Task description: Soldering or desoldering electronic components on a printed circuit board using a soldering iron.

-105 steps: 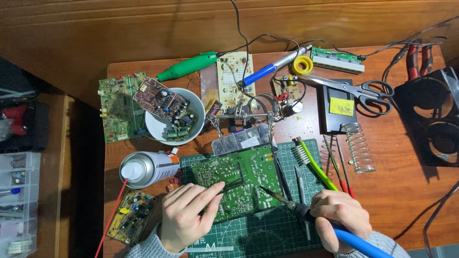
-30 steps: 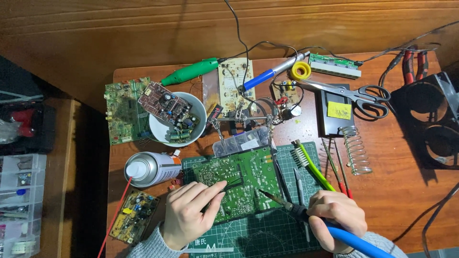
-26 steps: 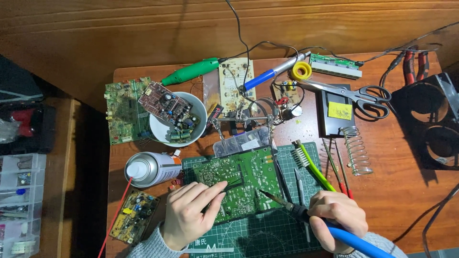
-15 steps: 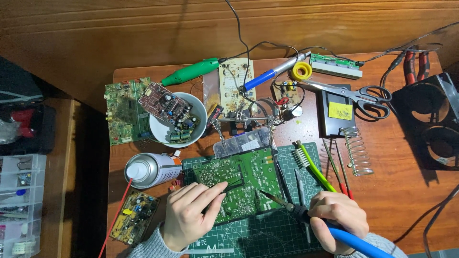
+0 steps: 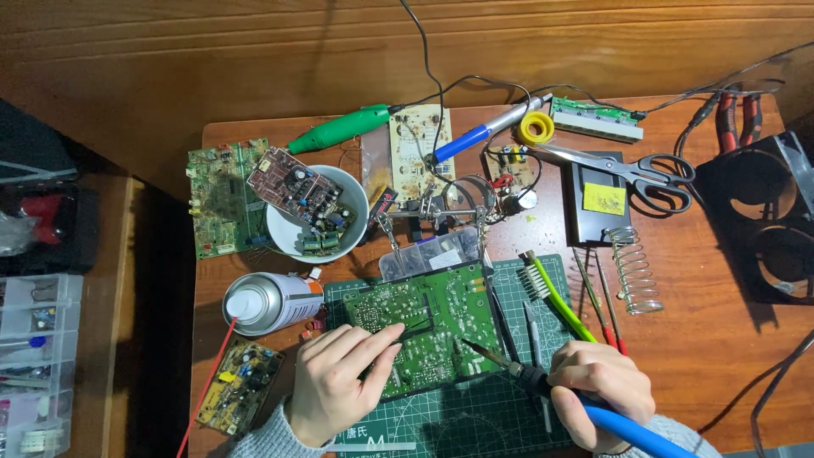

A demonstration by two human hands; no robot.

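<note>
At the far left edge a clear compartment box (image 5: 38,365) with small parts is seen on a side shelf. On the desk's left, a bare green circuit board (image 5: 222,208) is laid flat, with a white bowl (image 5: 280,233) beside it; a brown board and loose components are held in the bowl. Below, a silver spray can (image 5: 267,301) lies on its side with a red straw attached, and a small yellow-marked board (image 5: 242,386) is placed near the front edge.

The large green circuit board (image 5: 424,331) rests on a green cutting mat (image 5: 475,424) at front centre. The left hand (image 5: 335,390) is closed on dark tweezers (image 5: 407,335), whose tips touch the board. The right hand (image 5: 598,390) is clamped around a blue-handled soldering iron (image 5: 543,386), its tip at the board's lower right edge.

Behind the board a clear parts case (image 5: 428,254) and a helping-hands clamp are positioned. Further right, a green-handled brush (image 5: 555,297), a black stand with a yellow sponge (image 5: 604,199), scissors (image 5: 627,174) and a coiled spring holder (image 5: 636,271) are found
</note>
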